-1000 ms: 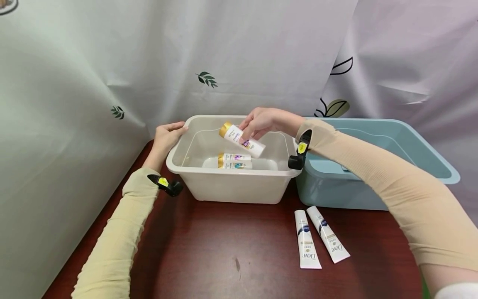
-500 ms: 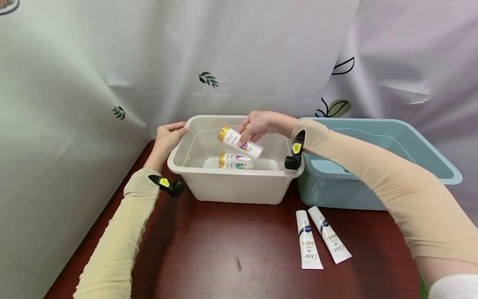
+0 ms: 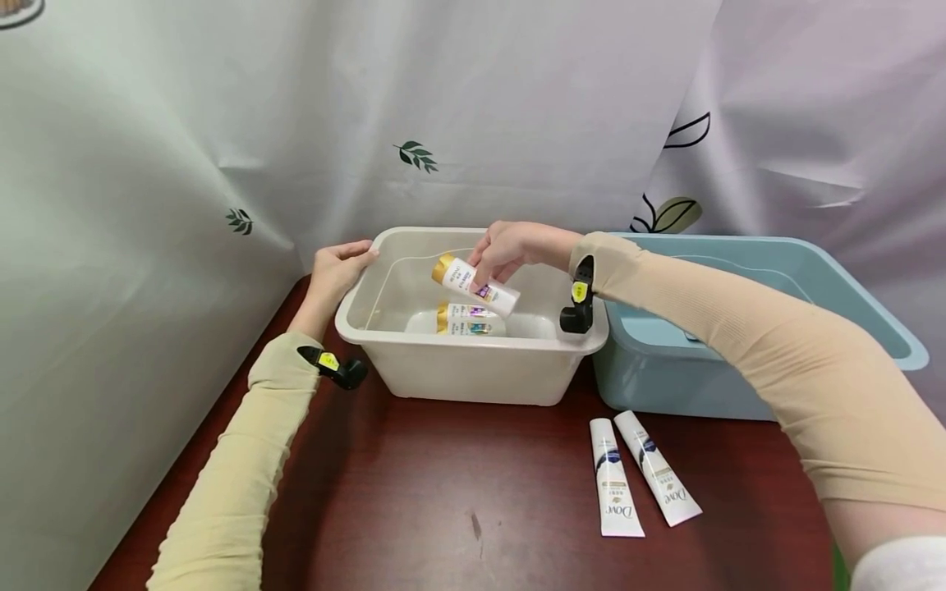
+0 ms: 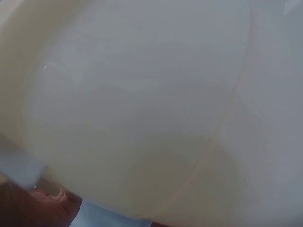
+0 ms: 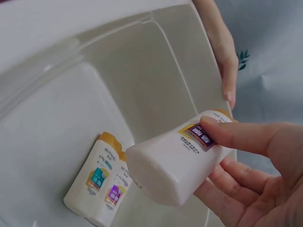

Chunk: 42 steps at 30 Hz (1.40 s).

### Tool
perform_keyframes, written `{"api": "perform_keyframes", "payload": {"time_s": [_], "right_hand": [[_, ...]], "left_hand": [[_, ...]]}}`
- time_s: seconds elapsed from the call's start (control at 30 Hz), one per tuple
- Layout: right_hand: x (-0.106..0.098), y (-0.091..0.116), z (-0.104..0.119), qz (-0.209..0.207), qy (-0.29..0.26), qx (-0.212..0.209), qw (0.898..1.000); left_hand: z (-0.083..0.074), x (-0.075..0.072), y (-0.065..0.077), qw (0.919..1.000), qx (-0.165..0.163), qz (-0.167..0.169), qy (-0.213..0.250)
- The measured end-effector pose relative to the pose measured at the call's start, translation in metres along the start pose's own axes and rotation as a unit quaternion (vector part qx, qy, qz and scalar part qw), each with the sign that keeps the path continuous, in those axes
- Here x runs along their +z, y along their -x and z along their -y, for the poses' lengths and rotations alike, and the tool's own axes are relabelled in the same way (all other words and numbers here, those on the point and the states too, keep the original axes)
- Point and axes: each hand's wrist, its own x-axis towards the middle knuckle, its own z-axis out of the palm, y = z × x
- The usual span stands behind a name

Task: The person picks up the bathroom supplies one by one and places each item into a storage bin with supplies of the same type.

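My right hand (image 3: 513,246) grips a white shampoo bottle (image 3: 460,275) with a gold cap, thumb across its purple label. The bottle is tilted, cap to the left, over the inside of a cream plastic bin (image 3: 466,373). Two like bottles lie side by side on the bin floor, a teal-labelled bottle (image 5: 92,179) and a purple-labelled bottle (image 5: 115,193). At the bin's left end, my left hand (image 3: 334,275) holds the rim. The left wrist view is mostly filled by the bin's wall (image 4: 142,104), with part of a hand (image 4: 42,208) at the lower left.
A blue-grey bin (image 3: 680,382) stands right beside the cream one, partly covered by my right sleeve. Two white Dove tubes, a left tube (image 3: 616,484) and a right tube (image 3: 658,469), lie on the dark red table (image 3: 429,492). A light printed curtain (image 3: 517,107) hangs behind.
My right hand has moved slightly down and left relative to the bin with the shampoo bottle in its grip. The left hand keeps its place on the rim. The head view has shifted a little.
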Motion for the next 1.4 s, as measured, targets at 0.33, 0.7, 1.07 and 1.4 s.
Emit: {"api": "perform_keyframes", "payload": {"time_s": [0.33, 0.7, 1.07, 1.4], "right_hand": [[0.001, -0.005, 0.000, 0.001, -0.006, 0.011, 1.000], [0.005, -0.013, 0.001, 0.002, 0.000, 0.020, 1.000], [0.007, -0.021, 0.001, 0.003, -0.002, 0.027, 1.000], [0.009, -0.030, 0.000, 0.014, -0.006, 0.037, 0.999]], "left_hand": [[-0.002, 0.000, 0.001, 1.0000, -0.006, 0.000, -0.005], [0.001, 0.000, 0.001, 1.0000, -0.001, 0.003, -0.001], [-0.001, -0.001, 0.000, 1.0000, -0.005, 0.006, -0.005], [0.000, 0.000, -0.002, 1.0000, 0.004, 0.002, 0.003]]}}
